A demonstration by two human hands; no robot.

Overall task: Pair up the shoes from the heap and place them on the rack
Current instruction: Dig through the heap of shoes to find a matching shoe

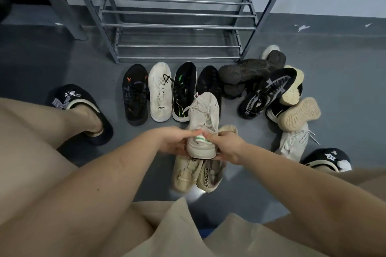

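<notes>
Grey floor (pixel 52 64), pale wall behind. Against that wall, a grey metal rack (pixel 177 26), every visible shelf bare of shoes, so no pair placed yet.

Just in front of the rack's foot, a row of 4 single shoes, toes toward the rack: black with orange marks (pixel 135 94), white with a black lace (pixel 160 92), black with green stripes (pixel 184 92), and a black shoe (pixel 210 83) partly hidden. To the rack's right front, the heap (pixel 269 87): dark and black-and-white shoes tumbled together, 2 cream soles turned up.

Further out from the rack, on the near side of the row, 1 pale knit sneaker (pixel 203 123) held off the floor, toe toward the rack. Left hand (pixel 174 141) gripping the heel end from one side, right hand (pixel 226 145) gripping it from the other, fingers curled at the collar. Directly beneath, 2 beige shoes (pixel 196 173) side by side on the floor. A similar pale knit sneaker (pixel 292 142) lying near the heap's close edge, probably the mate.

Risks, as a judgement:
- Mismatching: several pale shoes look alike in dim light.
- Dangling laces snagging on the row when carried over it.
- Shoes tipping between the rack's thin bars if set down crooked.
- Heap sliding when the mate gets pulled out.
</notes>
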